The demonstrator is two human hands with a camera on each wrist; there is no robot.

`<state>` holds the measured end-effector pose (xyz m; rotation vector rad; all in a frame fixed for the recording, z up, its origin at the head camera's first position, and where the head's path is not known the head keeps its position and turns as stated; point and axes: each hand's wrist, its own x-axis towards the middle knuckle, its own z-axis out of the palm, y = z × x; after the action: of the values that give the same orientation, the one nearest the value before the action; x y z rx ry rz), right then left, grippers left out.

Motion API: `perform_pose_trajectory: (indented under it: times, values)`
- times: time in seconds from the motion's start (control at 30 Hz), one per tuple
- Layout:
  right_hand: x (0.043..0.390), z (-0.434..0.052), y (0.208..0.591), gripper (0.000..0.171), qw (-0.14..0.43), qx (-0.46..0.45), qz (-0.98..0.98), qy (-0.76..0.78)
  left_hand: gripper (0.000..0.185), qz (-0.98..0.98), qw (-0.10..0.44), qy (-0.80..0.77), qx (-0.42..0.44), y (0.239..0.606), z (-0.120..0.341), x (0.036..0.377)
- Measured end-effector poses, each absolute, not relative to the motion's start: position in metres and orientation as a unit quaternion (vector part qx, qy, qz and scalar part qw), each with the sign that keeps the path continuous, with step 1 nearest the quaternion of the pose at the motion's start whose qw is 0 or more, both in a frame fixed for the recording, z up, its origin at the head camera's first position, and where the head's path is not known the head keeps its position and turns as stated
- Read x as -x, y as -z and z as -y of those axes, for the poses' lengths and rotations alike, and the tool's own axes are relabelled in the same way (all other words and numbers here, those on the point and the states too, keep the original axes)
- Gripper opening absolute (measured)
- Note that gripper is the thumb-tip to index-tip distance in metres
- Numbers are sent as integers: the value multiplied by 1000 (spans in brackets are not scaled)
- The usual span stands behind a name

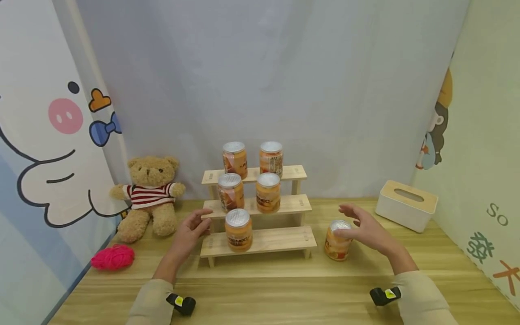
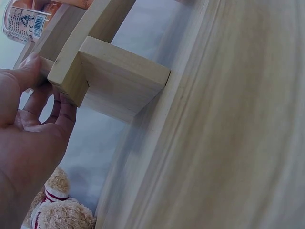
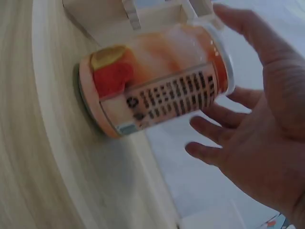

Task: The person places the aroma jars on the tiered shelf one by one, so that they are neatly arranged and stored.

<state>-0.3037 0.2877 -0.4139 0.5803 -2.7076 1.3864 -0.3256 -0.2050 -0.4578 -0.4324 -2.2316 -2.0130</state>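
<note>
A three-tier wooden stand (image 1: pixel 276 240) holds orange-labelled cans with silver lids. Two cans stand on the top tier, two on the middle one, and a single can (image 1: pixel 239 234) is at the left of the bottom tier. My left hand (image 1: pixel 192 229) is at the stand's left end; its thumb and fingers pinch a board end, seen close up in the left wrist view. Right of the stand, another can (image 1: pixel 337 246) stands upright on the table. Around its lid is my right hand (image 3: pixel 267 114), thumb on one side and spread fingers on the other, loosely bent.
A teddy bear (image 1: pixel 151 194) in a striped shirt sits at the back left, with a pink yarn bundle (image 1: pixel 113 257) in front of it. A white tissue box (image 1: pixel 406 205) with a wooden top stands at the back right. Curtain and printed walls enclose the table (image 1: pixel 276 300).
</note>
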Motion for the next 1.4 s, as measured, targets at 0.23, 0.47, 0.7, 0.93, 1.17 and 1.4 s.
perform_pose_trajectory:
  times: [0.23, 0.47, 0.7, 0.93, 1.17, 1.4]
  values:
    - [311, -311, 443, 83, -99, -225, 805, -540, 40, 731, 53, 665, 147, 460, 205, 327]
    - [317, -307, 458, 66, -57, -219, 793, -565, 40, 730, 60, 665, 143, 460, 206, 326]
    - [317, -307, 453, 60, -17, -222, 785, -578, 39, 731, 66, 663, 149, 457, 205, 328]
    - [307, -307, 420, 48, 11, -293, 745, -599, 39, 734, 61, 660, 151, 458, 206, 329]
    - [290, -249, 385, 43, -20, -302, 722, -623, 39, 736, 65, 657, 153, 455, 205, 329]
    - [285, -185, 399, 52, -34, -276, 765, -580, 39, 734, 58, 661, 146, 459, 205, 327]
